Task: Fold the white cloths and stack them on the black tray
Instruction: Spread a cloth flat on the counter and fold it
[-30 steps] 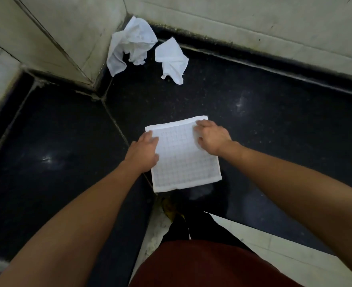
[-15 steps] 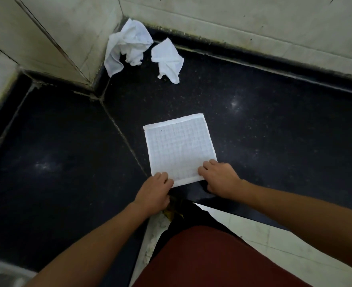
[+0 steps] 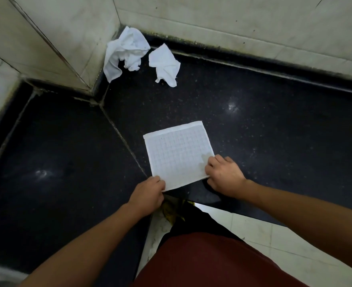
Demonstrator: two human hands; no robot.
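A white cloth with a faint grid weave lies flat and square on the black stone counter. My left hand pinches its near left corner. My right hand grips its near right corner, fingers curled over the edge. Two crumpled white cloths lie at the back: a larger one in the wall corner and a smaller one just right of it. No black tray is in view.
Pale tiled walls close off the back and left of the counter. A seam runs diagonally across the black surface. The counter's near edge is by my body, with light floor tiles below.
Both hands slid from the cloth's far part down to its near edge and now take hold of the near corners. The cloth stays flat in place.
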